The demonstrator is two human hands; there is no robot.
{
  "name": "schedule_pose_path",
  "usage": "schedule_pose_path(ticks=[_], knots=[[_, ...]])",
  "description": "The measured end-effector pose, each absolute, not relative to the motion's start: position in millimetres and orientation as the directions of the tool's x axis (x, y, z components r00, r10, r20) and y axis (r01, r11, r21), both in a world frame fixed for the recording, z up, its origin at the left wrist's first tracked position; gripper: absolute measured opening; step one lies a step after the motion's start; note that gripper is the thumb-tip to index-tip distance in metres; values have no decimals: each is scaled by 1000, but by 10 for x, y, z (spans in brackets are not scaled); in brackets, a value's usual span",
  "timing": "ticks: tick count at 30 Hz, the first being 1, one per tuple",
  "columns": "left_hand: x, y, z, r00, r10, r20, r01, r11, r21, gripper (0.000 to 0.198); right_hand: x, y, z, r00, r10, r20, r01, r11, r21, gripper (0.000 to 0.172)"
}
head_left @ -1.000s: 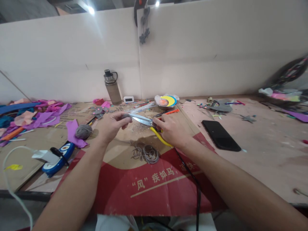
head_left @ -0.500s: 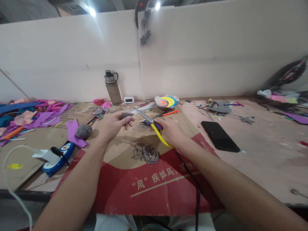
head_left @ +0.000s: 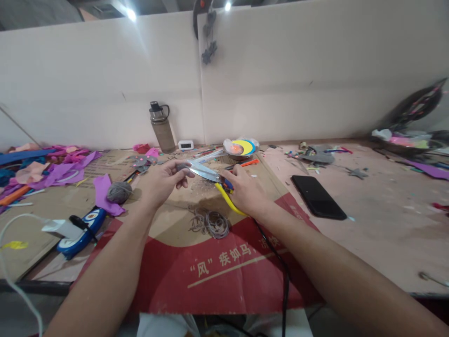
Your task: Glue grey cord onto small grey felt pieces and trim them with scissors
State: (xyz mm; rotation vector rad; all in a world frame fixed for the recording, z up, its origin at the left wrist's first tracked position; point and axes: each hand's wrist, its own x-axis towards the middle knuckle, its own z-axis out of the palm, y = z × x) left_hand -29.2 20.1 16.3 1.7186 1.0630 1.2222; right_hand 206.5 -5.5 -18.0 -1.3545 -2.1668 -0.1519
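Observation:
My right hand (head_left: pixel 242 187) is closed on a pair of scissors with yellow handles (head_left: pixel 226 196). Their metal blades (head_left: pixel 205 172) point left and reach to the fingertips of my left hand (head_left: pixel 166 180). That hand pinches a small grey piece (head_left: pixel 181 165), mostly covered by thumb and fingers; whether it is felt or yarn I cannot tell. The blade tips lie right beside this piece. Below the two hands, a loose coil of grey yarn (head_left: pixel 216 224) rests on the cardboard, with short cut strands at its left.
A red-and-brown cardboard sheet (head_left: pixel 168 281) covers the table before me. To the left are a grey yarn ball (head_left: pixel 119 192), purple scraps (head_left: pixel 75 168) and a blue power strip (head_left: pixel 82 236). A bottle (head_left: pixel 162 128) and a bowl (head_left: pixel 241 157) stand behind; a phone (head_left: pixel 317 196) lies right.
The scissors have shifted left toward my left hand, and their blades now show a broader face at its fingertips. The view has turned slightly. My left hand keeps its pinch.

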Motion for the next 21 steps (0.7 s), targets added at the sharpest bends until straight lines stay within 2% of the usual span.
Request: schedule_pose_path(ticks=[6,21], knots=[[-271,161,181,252,922,294,224,-351,909,21,2081,-56,-185,-346,766,542,879,466,-98,29],[-278,147,199,294,918,265,281,-348,895,15,2075,-76,-179,-379,758,531,876,479,-58,27]])
